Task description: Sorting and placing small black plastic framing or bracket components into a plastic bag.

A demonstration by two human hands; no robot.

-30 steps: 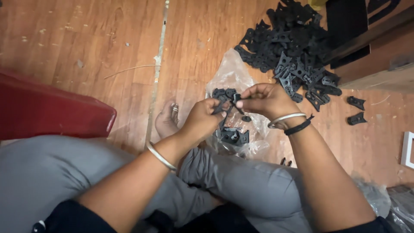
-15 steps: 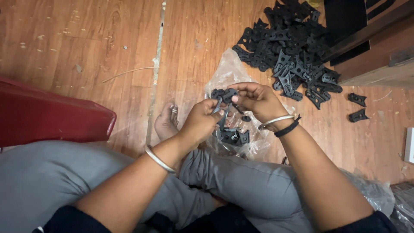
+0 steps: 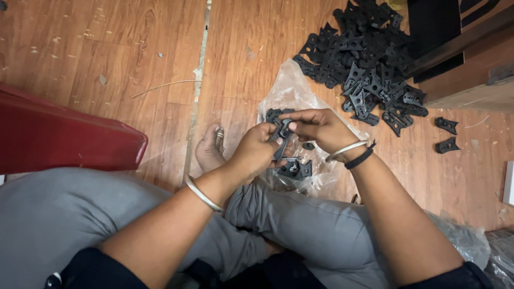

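Seated on a wooden floor [image 3: 134, 48], the left hand [image 3: 256, 152] and right hand [image 3: 316, 127] pinch small black plastic parts [image 3: 282, 131] together above a clear bag [image 3: 292, 96]; joining them seemingly needs careful alignment.

Matt black plastic parts [image 3: 369, 64], scuffed wooden floor [image 3: 107, 43]
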